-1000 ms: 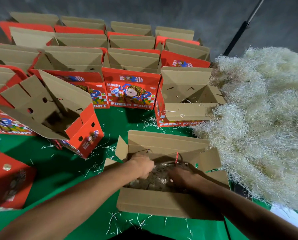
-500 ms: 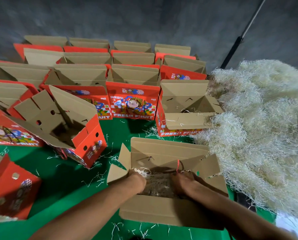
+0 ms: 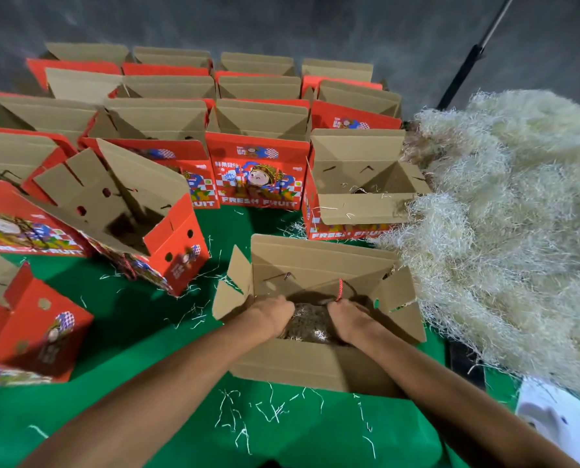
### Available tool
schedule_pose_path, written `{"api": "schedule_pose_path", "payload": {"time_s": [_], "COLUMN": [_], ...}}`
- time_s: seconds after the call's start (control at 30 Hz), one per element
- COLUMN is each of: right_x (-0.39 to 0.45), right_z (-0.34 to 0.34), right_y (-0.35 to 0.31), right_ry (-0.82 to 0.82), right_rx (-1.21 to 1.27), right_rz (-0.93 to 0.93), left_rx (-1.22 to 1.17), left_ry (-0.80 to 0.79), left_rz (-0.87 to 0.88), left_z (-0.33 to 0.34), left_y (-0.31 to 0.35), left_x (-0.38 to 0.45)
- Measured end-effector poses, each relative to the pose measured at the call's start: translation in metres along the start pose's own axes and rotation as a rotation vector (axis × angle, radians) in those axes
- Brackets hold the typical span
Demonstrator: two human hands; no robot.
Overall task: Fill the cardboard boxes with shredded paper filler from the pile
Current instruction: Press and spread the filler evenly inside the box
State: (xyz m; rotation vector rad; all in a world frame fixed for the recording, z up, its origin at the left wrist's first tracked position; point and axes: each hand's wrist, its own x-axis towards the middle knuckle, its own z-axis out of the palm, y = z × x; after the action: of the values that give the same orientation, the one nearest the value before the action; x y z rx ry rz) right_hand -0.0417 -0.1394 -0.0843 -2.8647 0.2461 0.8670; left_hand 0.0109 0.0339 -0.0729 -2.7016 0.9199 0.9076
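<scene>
In the nearest open cardboard box [image 3: 315, 366] on the green cloth [image 3: 146, 332], the left hand [image 3: 271, 315] and right hand [image 3: 347, 317] press down on shredded paper filler [image 3: 307, 324] (fingers buried, so whether they clutch it I cannot tell). The big pile [image 3: 511, 231] lies just right of the box, touching its flap

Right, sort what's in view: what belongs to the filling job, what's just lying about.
Job: left hand and right hand, both down in the near box; filler inside it; pile; open boxes behind.

Lying about: tipped box, loose shreds on the green cloth, black pole.
</scene>
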Motion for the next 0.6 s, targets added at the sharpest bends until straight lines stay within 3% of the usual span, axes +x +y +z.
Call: {"api": "schedule_pose_path", "payload": {"time_s": [0.03,0.13,0.17,0.23,0.33,0.43,0.6], "right_x": [-0.002,-0.009,-0.012,-0.014,-0.02,-0.033,-0.057], "right_z": [-0.002,0.003,0.003,0.0,-0.025,-0.062,-0.111], "right_y": [-0.002,0.006,0.007,0.009,0.005,0.009,0.031], "right_ry": [0.026,-0.139,-0.207,-0.186,0.011,0.201,0.812], "right_rx": [-0.024,0.009,0.011,0.046,0.103,0.188,0.303], "right_rz": [-0.013,-0.025,-0.034,-0.047,-0.085,-0.206,-0.179], "left_rx": [-0.025,-0.067,-0.089,-0.116,-0.209,-0.185,-0.237], "left_ry": [-0.032,-0.242,-0.274,-0.274,-0.106,0.187,0.662], "left_rz": [-0.009,-0.069,-0.084,-0.06,-0.037,-0.007,0.143], "left_z": [0.0,0.001,0.0,-0.008,-0.032,-0.066,-0.106], "left_y": [-0.001,-0.004,-0.004,-0.002,-0.002,0.001,0.027], "left_x": [-0.001,-0.009,-0.011,-0.014,-0.017,-0.028,-0.04]}}
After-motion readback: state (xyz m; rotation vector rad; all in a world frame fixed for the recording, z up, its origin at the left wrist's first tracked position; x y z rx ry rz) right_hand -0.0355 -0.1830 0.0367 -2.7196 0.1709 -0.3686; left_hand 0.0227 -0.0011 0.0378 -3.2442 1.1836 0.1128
